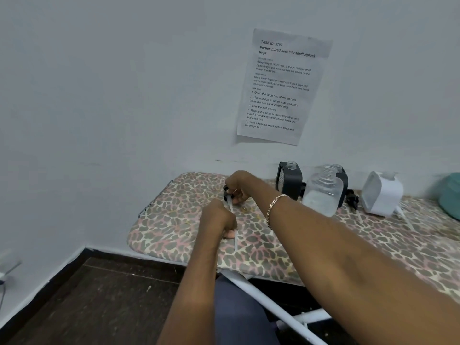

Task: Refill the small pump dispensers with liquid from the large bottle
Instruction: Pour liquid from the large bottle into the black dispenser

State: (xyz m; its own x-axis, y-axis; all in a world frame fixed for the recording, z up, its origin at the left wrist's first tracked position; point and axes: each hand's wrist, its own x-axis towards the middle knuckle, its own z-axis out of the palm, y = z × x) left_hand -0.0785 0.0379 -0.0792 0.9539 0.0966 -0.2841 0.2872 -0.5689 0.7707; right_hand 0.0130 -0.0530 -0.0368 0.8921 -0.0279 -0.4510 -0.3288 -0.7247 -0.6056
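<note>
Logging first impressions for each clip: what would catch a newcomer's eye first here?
The two hands meet at the middle of the leopard-print board: the right hand pinches a black pump head, and the left hand grips its thin tube. Near the wall stands a clear open bottle, and a printed sheet hangs above it.

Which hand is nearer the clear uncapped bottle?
Right. The right hand grips the pump head left of the clear bottle; the left hand holds its tube farther left, nearer the person.

Right hand (pixel 236 186) grips pump head (pixel 226 192) (black); left hand (pixel 219 217) pinches its tube (pixel 235 241).
</note>
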